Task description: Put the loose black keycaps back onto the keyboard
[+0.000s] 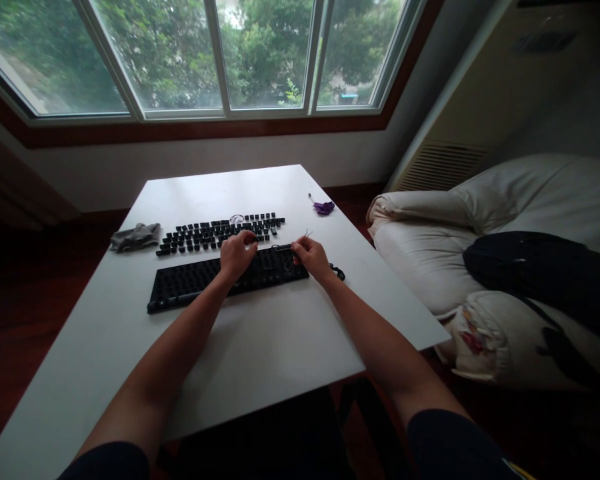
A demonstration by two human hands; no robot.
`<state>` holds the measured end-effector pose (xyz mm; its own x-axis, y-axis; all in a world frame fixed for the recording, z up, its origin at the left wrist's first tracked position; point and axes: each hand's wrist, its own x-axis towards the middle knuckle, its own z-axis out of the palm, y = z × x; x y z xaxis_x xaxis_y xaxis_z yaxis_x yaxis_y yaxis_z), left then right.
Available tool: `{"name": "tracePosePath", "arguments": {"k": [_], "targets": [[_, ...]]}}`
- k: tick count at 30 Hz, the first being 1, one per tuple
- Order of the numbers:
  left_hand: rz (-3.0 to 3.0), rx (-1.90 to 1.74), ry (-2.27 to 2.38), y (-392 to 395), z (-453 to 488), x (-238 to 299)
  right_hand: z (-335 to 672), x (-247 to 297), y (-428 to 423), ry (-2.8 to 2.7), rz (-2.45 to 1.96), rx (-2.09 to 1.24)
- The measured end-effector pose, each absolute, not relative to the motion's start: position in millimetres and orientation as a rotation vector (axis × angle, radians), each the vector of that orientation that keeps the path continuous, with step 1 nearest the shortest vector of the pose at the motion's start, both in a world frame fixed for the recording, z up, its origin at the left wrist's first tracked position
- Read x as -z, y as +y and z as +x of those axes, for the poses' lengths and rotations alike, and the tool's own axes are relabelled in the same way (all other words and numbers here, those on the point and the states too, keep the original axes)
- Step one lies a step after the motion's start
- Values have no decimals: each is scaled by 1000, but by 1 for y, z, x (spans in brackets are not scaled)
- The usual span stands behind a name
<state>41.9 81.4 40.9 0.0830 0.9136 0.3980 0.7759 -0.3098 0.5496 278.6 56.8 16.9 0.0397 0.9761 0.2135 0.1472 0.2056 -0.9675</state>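
A black keyboard lies on the white table, with many of its keycaps off. Behind it, loose black keycaps are laid out in rows. My left hand hovers at the keyboard's back edge beside the keycaps, its fingers curled together; whatever is between them is hidden. Over the keyboard's right end, my right hand pinches a thin wire keycap puller, whose wire loops stick out on both sides of the fingers.
A grey cloth lies at the table's left edge. Toward the back right is a purple thing with a thin stick near it. A coiled black cable sits right of the keyboard. A cream sofa stands to the right.
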Motion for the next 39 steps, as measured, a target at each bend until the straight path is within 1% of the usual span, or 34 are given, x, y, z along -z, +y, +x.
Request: {"name": "tracePosePath", "arguments": {"k": [4, 9, 14, 19, 27, 32, 39], "targets": [[2359, -933, 1642, 87, 56, -45, 279, -16, 57, -1359, -1166, -944], [2495, -851, 1631, 115, 79, -40, 283, -17, 57, -1368, -1188, -922], [2498, -683, 1734, 147, 99, -26, 286, -12, 61, -1387, -1206, -893], [2475, -578, 1816, 162, 106, -13, 284, -6, 63, -1386, -1235, -899], [2482, -612, 1846, 163, 106, -8, 284, -4, 64, -1379, -1258, -899], [2524, -715, 1778, 156, 103, -12, 286, -5, 63, -1374, -1276, -893], [2490, -730, 1696, 147, 97, -24, 296, -5, 69, -1300, -1264, -893]]}}
